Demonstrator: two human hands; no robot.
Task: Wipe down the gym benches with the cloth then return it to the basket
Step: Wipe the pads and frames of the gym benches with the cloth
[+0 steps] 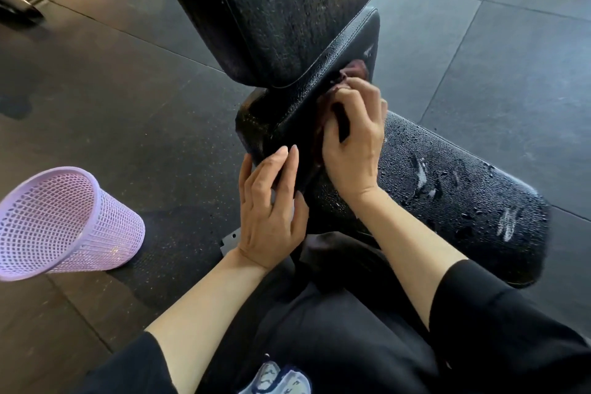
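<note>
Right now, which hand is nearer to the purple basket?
Left. The left hand rests on the bench pad's edge, toward the basket; the right hand grips the cloth farther away.

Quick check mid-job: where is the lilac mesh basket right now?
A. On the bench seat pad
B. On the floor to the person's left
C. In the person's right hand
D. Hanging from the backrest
B: the lilac plastic mesh basket stands on the dark rubber floor, left of both hands.
</note>
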